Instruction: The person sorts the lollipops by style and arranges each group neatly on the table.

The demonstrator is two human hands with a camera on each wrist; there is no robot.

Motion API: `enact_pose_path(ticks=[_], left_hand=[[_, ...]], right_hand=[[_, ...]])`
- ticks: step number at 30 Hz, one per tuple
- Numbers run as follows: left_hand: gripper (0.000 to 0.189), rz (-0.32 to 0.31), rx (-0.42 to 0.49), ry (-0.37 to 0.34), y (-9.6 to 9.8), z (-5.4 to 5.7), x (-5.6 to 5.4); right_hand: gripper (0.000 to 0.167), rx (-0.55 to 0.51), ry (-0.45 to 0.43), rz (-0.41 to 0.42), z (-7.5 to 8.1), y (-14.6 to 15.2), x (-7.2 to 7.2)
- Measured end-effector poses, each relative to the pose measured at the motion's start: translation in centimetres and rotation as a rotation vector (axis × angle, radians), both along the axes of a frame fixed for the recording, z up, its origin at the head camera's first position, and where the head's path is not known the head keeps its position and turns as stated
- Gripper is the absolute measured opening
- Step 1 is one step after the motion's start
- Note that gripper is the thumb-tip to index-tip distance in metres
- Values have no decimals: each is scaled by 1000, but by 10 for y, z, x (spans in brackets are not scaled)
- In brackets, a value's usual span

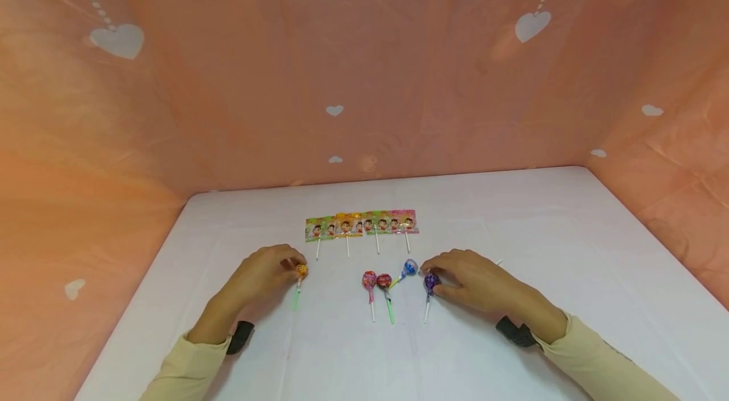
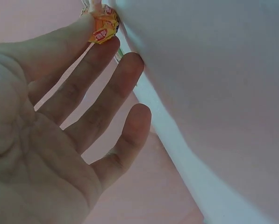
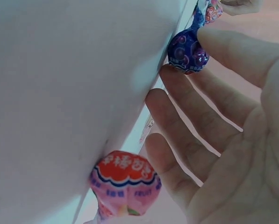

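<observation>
The left hand [image 1: 264,274] pinches the orange lollipop [image 1: 302,271], nearer the viewer than the left end of the packet row [image 1: 346,226]; the right hand [image 1: 473,277] pinches the purple lollipop [image 1: 429,281], likewise nearer, beyond the row's right end. Light thumb-and-fingertip pressure should steady each lollipop without letting it roll or swivel.

right hand [image 3: 239,154] | pinches purple lollipop [image 3: 188,50] | red-pink lollipop [image 3: 126,184] nearby
</observation>
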State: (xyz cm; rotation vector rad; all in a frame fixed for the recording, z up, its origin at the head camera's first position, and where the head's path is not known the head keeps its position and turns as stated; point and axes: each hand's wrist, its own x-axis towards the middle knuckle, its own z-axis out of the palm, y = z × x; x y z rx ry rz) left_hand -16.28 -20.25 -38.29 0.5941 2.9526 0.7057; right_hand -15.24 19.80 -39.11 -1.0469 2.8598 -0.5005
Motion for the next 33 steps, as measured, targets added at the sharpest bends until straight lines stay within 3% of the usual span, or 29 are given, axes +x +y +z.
enact_pose_path(ticks=[14, 26, 33], left_hand=[[22, 4, -18, 1, 0, 2, 1], [20, 29, -22, -14, 5, 0, 2], [21, 18, -38, -11, 4, 1, 3]], right_hand=[[37, 5, 3, -3, 1, 1, 1], [29, 26, 85, 68, -2, 0, 1], [27, 39, 72, 68, -1, -1, 2]])
